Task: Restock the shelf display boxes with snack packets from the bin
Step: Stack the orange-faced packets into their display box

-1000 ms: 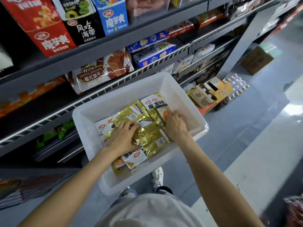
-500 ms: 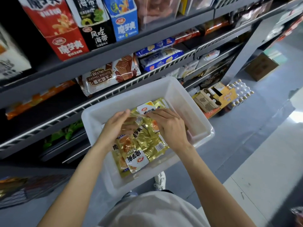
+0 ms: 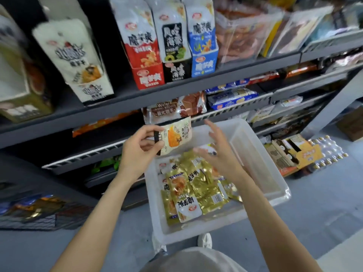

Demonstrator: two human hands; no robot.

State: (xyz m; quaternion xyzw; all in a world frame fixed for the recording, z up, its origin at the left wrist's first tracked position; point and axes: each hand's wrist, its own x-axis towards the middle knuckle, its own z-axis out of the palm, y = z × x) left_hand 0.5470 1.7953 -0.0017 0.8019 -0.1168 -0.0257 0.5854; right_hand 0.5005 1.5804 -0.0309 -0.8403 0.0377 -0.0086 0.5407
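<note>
One cream snack packet [image 3: 175,136] pinched at its dark left edge by left hand [image 3: 137,149], raised above far-left corner of white bin [image 3: 255,154], in front of lower shelf rail. Right hand [image 3: 220,154] beside it over bin, fingers spread and relaxed, grasping nothing, blurred. Heap of gold packets [image 3: 196,185] lying in left half of bin, overlapping, some face down. Upper shelf [image 3: 176,89] carrying upright display boxes: white [image 3: 74,57] at left, then red [image 3: 143,48], black [image 3: 174,46], blue [image 3: 202,44] side by side. Wafer biscuit bag [image 3: 176,108] on shelf below, just behind raised packet. Cartons and bottled water [image 3: 328,152] on floor at right.
</note>
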